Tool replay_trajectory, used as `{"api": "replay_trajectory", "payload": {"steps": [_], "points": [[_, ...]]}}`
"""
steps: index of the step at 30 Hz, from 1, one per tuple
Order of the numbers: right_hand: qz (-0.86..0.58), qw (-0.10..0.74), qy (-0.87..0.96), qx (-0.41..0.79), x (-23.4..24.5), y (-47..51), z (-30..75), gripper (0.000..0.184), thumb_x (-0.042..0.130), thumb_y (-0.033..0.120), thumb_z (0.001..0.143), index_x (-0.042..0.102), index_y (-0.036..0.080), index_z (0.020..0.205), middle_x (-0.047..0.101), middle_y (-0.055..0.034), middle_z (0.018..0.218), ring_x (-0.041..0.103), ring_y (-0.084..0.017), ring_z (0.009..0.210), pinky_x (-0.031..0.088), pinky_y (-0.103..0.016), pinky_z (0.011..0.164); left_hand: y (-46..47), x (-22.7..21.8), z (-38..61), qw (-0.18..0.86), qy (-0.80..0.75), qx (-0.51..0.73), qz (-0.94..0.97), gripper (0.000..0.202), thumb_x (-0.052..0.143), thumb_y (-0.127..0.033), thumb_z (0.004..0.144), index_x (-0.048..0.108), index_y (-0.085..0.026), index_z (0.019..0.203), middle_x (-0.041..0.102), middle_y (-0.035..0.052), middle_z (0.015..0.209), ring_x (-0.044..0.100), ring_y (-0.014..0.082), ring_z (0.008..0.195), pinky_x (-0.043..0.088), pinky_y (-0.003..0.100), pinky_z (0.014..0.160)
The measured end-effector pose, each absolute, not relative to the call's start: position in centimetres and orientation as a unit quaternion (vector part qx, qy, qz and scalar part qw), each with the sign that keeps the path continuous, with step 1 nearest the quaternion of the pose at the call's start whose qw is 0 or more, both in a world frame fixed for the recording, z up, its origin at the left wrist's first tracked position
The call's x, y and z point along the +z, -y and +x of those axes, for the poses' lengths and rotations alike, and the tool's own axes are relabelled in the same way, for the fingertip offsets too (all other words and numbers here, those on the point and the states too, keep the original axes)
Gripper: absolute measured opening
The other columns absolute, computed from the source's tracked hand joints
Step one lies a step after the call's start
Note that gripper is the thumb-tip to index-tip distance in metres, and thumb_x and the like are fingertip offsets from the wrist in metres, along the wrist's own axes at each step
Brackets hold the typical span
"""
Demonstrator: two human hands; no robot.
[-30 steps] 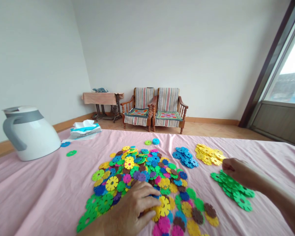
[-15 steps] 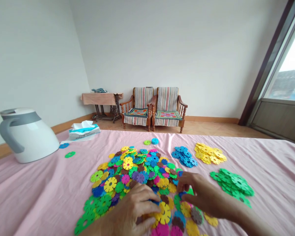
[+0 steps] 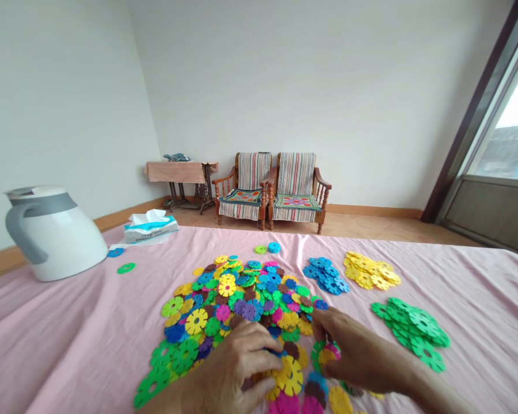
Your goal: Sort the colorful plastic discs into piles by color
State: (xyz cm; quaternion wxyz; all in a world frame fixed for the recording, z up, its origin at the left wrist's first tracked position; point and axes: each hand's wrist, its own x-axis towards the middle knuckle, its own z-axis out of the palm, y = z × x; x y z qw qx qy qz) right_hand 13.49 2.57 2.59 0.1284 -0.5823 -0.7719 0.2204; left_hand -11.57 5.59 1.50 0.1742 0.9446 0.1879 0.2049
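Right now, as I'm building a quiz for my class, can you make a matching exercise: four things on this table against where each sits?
1 kettle
2 tissue pack
3 yellow pile
4 green pile

a near right of the mixed heap
b far left on the pink cloth
c far side, right of the blue pile
d just right of the kettle, further back

Pairs: 1-b, 2-d, 3-c, 4-a

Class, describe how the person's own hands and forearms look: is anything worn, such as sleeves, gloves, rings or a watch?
The left hand and the right hand are both bare: no gloves, and no rings on the fingers that show. The forearms, as far as they are in view, carry no sleeves, watch or band.
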Motion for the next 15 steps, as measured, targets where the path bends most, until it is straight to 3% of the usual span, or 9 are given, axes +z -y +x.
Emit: {"api": "replay_trajectory", "payload": {"steps": [5, 9, 15], "points": [[-0.574, 0.189, 0.744, 0.284, 3.6, -3.1, 12.8, 0.011, 0.052, 0.009, 0.063, 0.053, 0.018, 0.068, 0.052, 0.0041, 0.067, 0.046, -0.01, 0.064, 0.034, -0.022, 0.057, -5.7, 1.2, -11.6, 0.178, -0.189, 0.21, 0.943, 0.026, 0.062, -0.008, 0.081, 0.068, -0.018, 0.105, 0.067, 0.0072, 0.108, 0.058, 0.0214, 0.1, 0.043, 0.037, 0.09], [-0.585, 0.23, 0.724, 0.285, 4.2, -3.3, 12.6, 0.015, 0.054, 0.008, 0.065, 0.062, 0.017, 0.075, 0.046, 0.0065, 0.061, 0.042, -0.009, 0.059, 0.029, -0.021, 0.054, -5.7, 1.0, -11.7, 0.18, -0.196, 0.208, 0.941, 0.025, 0.062, -0.008, 0.081, 0.069, -0.018, 0.103, 0.068, 0.0067, 0.108, 0.058, 0.0211, 0.101, 0.044, 0.036, 0.089], [-0.596, 0.255, 0.696, 0.31, 3.3, -3.6, 12.2, 0.008, 0.056, 0.013, 0.069, 0.063, 0.015, 0.066, 0.048, 0.0059, 0.055, 0.042, -0.008, 0.054, 0.028, -0.02, 0.049, -5.8, 1.3, -11.6, 0.181, -0.196, 0.206, 0.941, 0.024, 0.06, -0.01, 0.084, 0.068, -0.02, 0.104, 0.068, 0.0062, 0.108, 0.058, 0.0209, 0.101, 0.044, 0.036, 0.09]]}}
